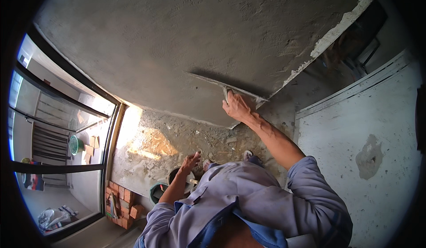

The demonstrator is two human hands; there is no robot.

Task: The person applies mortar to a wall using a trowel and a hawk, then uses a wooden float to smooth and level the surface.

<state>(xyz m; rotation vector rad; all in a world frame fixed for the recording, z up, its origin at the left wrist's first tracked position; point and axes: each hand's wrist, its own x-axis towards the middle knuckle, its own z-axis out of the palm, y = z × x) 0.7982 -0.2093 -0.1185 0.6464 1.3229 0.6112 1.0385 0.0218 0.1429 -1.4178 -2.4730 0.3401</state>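
Note:
My right hand (238, 106) is wrapped round the handle of a long plastering trowel (226, 84), whose thin blade lies close along the grey plastered wall (195, 30). The wall's surface is mostly smooth, with rougher, pitted patches toward the right. My left hand (191, 163) hangs low over the floor with nothing in it, fingers apart. Below that arm stand a dark bucket (174, 175) and a green-rimmed bucket (156, 192), both partly hidden by the arm.
A pale board with a grey stain (328, 128) stands at the right. Stacked red bricks (119, 203) lie at lower left, beside a dark-framed glass door (106, 150). Debris covers the rough floor (208, 139). Beyond the glass sits a green bucket (76, 145).

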